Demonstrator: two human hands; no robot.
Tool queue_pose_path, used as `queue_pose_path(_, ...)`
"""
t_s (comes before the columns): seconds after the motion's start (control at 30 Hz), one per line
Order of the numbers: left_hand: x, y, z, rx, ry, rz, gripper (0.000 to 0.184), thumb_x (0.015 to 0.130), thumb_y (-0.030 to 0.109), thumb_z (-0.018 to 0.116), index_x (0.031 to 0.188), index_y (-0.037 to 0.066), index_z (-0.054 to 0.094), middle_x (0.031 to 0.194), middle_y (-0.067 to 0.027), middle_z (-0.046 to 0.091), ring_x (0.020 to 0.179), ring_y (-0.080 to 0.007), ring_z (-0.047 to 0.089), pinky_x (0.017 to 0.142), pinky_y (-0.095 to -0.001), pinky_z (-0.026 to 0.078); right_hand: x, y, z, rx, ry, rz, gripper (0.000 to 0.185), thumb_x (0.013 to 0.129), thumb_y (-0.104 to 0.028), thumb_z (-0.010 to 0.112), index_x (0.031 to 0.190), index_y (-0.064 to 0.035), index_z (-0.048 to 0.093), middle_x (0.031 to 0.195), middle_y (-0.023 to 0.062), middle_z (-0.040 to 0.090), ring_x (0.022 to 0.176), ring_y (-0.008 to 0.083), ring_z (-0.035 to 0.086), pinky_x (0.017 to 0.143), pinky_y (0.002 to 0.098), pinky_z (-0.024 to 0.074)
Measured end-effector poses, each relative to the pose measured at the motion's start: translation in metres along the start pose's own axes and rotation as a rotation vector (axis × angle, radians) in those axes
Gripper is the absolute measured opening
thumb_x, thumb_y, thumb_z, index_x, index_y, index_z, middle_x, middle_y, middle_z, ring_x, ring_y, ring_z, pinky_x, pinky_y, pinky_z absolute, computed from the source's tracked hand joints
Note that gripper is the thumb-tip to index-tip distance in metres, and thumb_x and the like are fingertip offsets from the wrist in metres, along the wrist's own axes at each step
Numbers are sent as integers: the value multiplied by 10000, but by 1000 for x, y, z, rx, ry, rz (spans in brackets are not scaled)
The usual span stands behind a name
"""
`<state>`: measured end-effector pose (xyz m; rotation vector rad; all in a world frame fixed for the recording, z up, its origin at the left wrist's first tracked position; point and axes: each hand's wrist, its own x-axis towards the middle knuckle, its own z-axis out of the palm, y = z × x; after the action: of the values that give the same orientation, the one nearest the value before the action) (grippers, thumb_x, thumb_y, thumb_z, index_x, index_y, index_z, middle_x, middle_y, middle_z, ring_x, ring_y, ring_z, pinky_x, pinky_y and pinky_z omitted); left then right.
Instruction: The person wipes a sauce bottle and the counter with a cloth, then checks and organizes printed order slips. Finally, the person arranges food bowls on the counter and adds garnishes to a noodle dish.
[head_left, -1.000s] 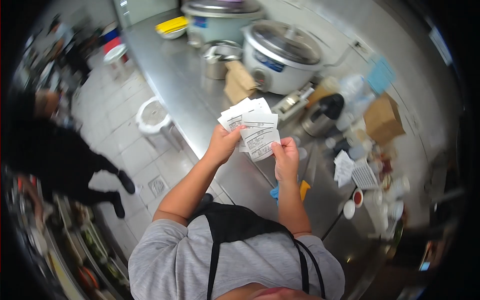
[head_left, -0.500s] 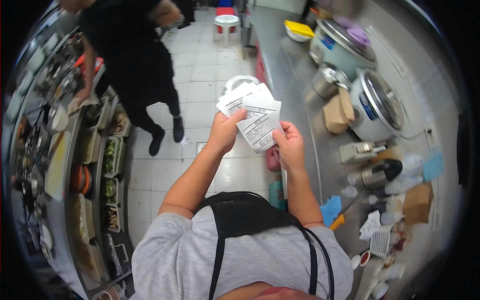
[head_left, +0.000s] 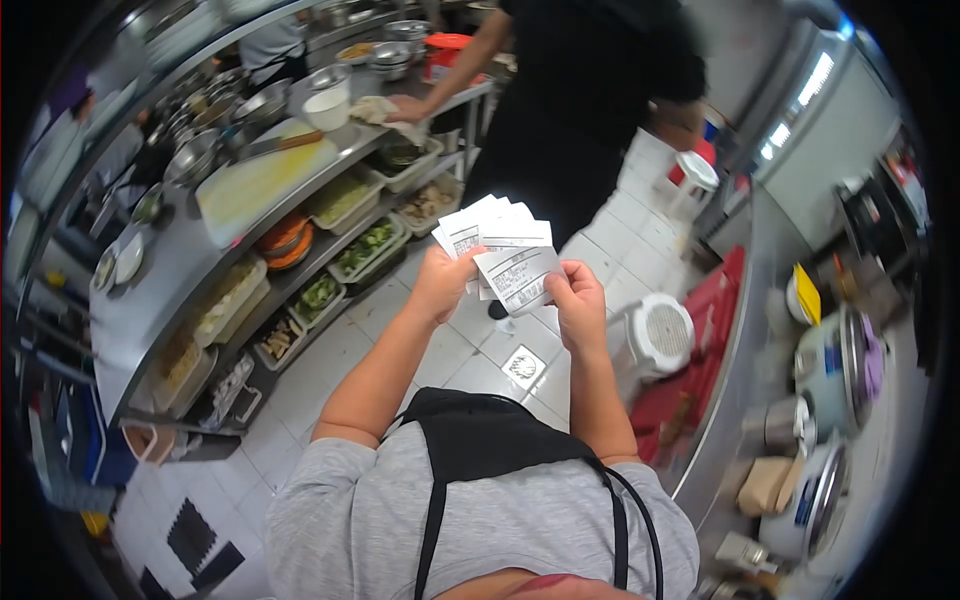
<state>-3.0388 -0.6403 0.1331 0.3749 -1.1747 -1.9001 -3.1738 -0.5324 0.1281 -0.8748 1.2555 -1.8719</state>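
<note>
Several printed paper receipts [head_left: 518,275] are fanned out in front of my chest, over the tiled floor. My left hand [head_left: 446,280] is closed on the left side of the fan, thumb on top. At the right edge, my right hand [head_left: 577,298] pinches the front receipt between thumb and fingers. Lines of black print show on the slips, too small to read. The rear slips are partly covered by the front ones.
A person in black [head_left: 590,110] stands just ahead, one hand on a cloth [head_left: 375,110] at the steel counter [head_left: 160,290]. A knife [head_left: 290,143] lies on a cutting board [head_left: 265,180]. Food tubs [head_left: 365,248] fill the shelves below. A white stool [head_left: 660,330] and rice cookers [head_left: 835,370] are on the right.
My view has turned left, bringing the steel counter and food tubs closer to the middle. Both hands still hold the receipts, with the front slip shifted slightly.
</note>
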Motion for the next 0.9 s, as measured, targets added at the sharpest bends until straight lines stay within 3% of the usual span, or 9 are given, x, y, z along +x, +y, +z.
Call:
queue_pose_path(0.23, 50, 3, -60, 97, 333, 190, 257, 758, 4, 499, 1007, -56, 486, 956, -86, 548, 858, -146, 520, 744, -249, 412, 96, 48, 43, -66, -284, 71, 171, 756, -60, 522, 909, 12, 499, 772, 24, 550, 626, 49, 479, 563, 176, 389)
queue_pose_path(0.37, 98, 3, -76, 17, 360, 213, 262, 773, 23, 501, 1027, -35, 479, 967, -80, 546, 858, -136, 523, 747, -252, 416, 159, 65, 57, -29, -384, 129, 157, 753, -63, 523, 895, -2, 494, 767, 29, 557, 614, 50, 488, 540, 182, 398)
queue_pose_path(0.63, 212, 27, -102, 19, 447, 434, 253, 795, 44, 490, 1037, -26, 473, 982, -73, 541, 877, -130, 512, 774, -251, 400, 310, 57, 89, -133, -535, -44, 138, 757, -65, 518, 880, -4, 508, 734, 14, 548, 586, 41, 467, 539, 181, 384)
queue_pose_path(0.83, 239, 57, -143, 59, 557, 536, 272, 809, 57, 471, 1066, -29, 453, 1037, -79, 516, 923, -128, 490, 803, -255, 383, 376, 77, 136, -54, -684, 9, 162, 772, -54, 507, 914, 24, 498, 800, 35, 552, 677, 57, 491, 611, 191, 407)
queue_pose_path(0.9, 246, 64, -166, 18, 607, 557, 289, 812, 57, 458, 1084, -34, 426, 1055, -95, 507, 947, -164, 495, 818, -285, 391, 393, 92, 152, -18, -691, 13, 164, 775, -44, 505, 921, 31, 498, 807, 39, 556, 695, 56, 489, 629, 190, 405)
